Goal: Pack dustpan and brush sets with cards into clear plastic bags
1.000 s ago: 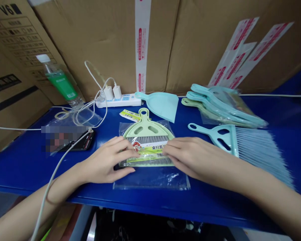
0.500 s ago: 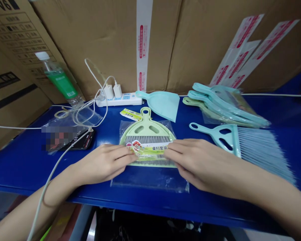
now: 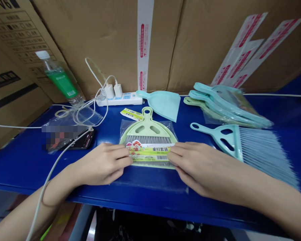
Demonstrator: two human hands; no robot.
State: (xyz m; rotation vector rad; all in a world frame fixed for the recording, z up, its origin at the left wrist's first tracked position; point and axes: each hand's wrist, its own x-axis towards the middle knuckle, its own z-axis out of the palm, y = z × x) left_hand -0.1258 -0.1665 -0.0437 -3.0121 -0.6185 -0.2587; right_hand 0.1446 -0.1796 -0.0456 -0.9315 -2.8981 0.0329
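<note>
- Landmark: green brush-and-dustpan set (image 3: 147,132), flat on the blue table (image 3: 20,160) near its front edge, handle loop pointing away, sealed inside a clear bag (image 3: 150,182) with spare film trailing toward the front edge.
- Across the bristles of the set: a paper label (image 3: 150,151) with a mushroom picture and printed characters.
- At the left end of that label: left hand (image 3: 104,164), palm down, fingers loosely curled and not closed round anything, fingertips pressing on the bag.
- At the right end of the label: right hand (image 3: 198,164), likewise palm down and unclenched, fingertips pressing on the bag, thumb low beside the film.
- Just behind the set's handle, slightly left: a loose yellow label (image 3: 130,114).
- Behind the set, slightly right: a bare blue dustpan (image 3: 164,104), apart from it.
- Right of the set: a blue brush (image 3: 240,145), bristles fanned away from it.
- Behind and right of the set: a stack of bagged sets (image 3: 225,105).
- Behind and left of the set: a white power strip (image 3: 120,99) with two chargers plugged in.
- Left of the set: a dark phone (image 3: 81,142) with a white cable (image 3: 50,177) attached, lying partly on another clear bag.
- Far left and behind the set: a water bottle (image 3: 60,80) with a green wrapper, leaning on cardboard boxes (image 3: 102,40).
</note>
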